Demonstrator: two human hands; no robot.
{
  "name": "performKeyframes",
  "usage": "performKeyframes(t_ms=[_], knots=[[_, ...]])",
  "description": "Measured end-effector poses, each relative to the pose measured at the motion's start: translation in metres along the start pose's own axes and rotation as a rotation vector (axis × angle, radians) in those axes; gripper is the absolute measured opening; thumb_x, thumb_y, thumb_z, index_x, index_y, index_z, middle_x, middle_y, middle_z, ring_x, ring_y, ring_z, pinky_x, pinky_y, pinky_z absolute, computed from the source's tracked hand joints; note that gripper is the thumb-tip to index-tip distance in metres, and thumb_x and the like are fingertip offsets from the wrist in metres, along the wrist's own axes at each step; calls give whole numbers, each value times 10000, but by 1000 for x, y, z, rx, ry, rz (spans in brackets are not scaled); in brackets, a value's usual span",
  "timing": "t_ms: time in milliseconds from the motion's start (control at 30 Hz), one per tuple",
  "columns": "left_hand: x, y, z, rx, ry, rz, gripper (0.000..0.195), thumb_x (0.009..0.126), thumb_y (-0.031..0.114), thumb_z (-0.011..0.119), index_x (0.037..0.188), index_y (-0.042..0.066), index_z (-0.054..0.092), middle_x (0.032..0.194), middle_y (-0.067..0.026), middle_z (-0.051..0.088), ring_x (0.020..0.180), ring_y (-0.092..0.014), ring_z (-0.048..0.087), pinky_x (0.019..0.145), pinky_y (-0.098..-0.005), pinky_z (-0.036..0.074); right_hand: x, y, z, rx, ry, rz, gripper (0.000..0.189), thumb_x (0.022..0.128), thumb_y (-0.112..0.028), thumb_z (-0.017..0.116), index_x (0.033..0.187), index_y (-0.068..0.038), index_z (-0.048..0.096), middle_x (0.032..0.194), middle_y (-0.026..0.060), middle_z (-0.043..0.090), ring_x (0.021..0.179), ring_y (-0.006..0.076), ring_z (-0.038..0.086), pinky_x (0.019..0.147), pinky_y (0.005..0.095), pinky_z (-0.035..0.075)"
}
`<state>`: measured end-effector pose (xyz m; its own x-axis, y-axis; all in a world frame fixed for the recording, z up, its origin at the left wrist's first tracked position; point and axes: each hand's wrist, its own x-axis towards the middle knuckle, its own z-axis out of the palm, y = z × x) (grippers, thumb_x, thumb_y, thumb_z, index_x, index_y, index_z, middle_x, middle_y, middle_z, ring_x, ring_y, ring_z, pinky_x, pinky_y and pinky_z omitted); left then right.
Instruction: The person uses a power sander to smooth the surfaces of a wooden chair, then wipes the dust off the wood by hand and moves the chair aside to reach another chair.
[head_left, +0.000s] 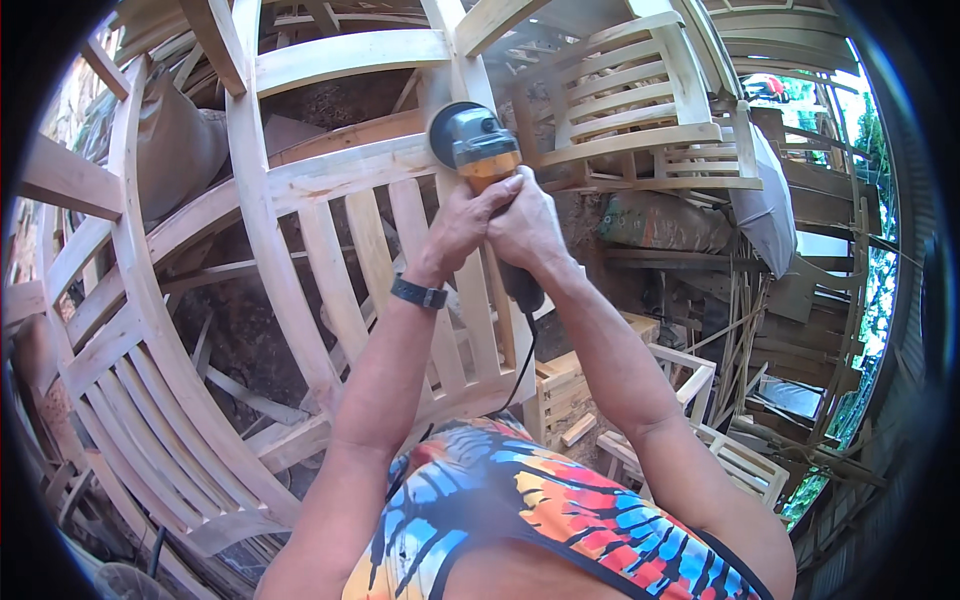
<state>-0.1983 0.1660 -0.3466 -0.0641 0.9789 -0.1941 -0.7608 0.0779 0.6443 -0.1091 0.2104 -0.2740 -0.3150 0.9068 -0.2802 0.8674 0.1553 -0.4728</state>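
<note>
Both of my hands are wrapped around an orange and black angle grinder (491, 146), my left hand (459, 229) on its left side and my right hand (529, 225) on its right. Its round disc (444, 135) lies at the junction of an upright and a crossrail of a pale wooden chair frame (352, 171). Slats run from that crossrail towards my body. Haze, apparently dust, hangs by the disc. A black power cord (531, 349) trails from the grinder's rear end down towards my shirt. The underside of the disc is hidden.
Another slatted wooden frame (176, 420) stands at the left, near a filled sack (176, 150). More slatted wooden furniture (622, 142) is at the upper right. Small wooden frames (731, 457) and stacked wood pieces (562, 394) lie at the lower right. Scrap wood litters the ground.
</note>
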Motion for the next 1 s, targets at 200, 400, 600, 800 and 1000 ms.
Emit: performKeyframes(t_ms=[200, 400, 600, 800, 1000], knots=[[-36, 22, -37, 9, 164, 8, 443, 986, 290, 704, 1313, 9, 605, 1177, -62, 683, 1048, -153, 664, 935, -294, 529, -9, -32, 37, 61, -117, -46, 482, 818, -179, 708, 1174, 49, 478, 1007, 334, 687, 1026, 467, 686, 883, 500, 567], [-14, 2, -24, 40, 57, -34, 430, 997, 303, 687, 1308, 15, 614, 1187, -56, 683, 1040, -142, 660, 931, -293, 529, -9, -16, 10, 47, -114, 18, 493, 802, -157, 709, 1189, 46, 482, 1047, 336, 683, 1058, 458, 682, 925, 489, 566], [25, -18, 39, -7, -144, -94, 419, 990, 317, 689, 1296, 36, 632, 1148, -35, 692, 1020, -122, 650, 870, -283, 523, -7, 29, -34, -26, 138, 99, 485, 798, -211, 749, 1142, 38, 514, 1039, 327, 695, 1051, 466, 684, 892, 494, 566], [24, -16, 47, 49, -139, -75, 437, 982, 347, 697, 1291, 45, 633, 1143, -32, 692, 1022, -114, 645, 885, -275, 513, -10, 34, -42, 17, 151, 68, 525, 787, -265, 779, 1144, 25, 526, 1033, 302, 706, 1045, 465, 684, 887, 491, 565], [19, -15, 34, 8, -99, -67, 420, 991, 327, 688, 1291, 38, 633, 1150, -35, 688, 1035, -117, 643, 920, -276, 502, -3, 29, -28, 19, 83, 76, 527, 788, -270, 769, 1144, 27, 517, 1047, 311, 699, 1039, 463, 686, 884, 486, 567]])
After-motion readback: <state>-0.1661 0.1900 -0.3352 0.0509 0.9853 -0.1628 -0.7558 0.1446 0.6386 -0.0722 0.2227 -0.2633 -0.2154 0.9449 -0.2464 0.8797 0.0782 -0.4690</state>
